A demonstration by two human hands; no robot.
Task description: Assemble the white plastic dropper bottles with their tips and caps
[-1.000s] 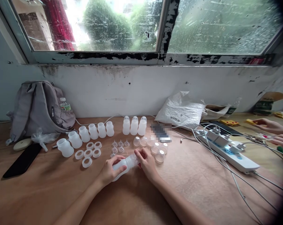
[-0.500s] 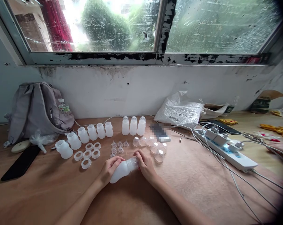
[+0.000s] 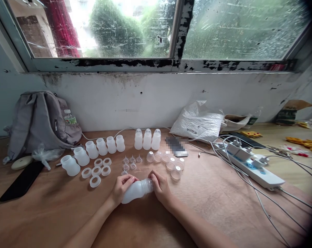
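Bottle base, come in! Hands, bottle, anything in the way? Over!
Left hand holds the bottle. Right hand at its top end. Bottle tipped sideways. Clear covers just beyond right hand, apparently not blocking.

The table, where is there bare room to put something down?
The table has one bare patch between the right hand and the power strip, and another between the left hand, the rings and the black slab. Crowded spots: past the held bottle, among standing bottles and clear caps, and around the cables.
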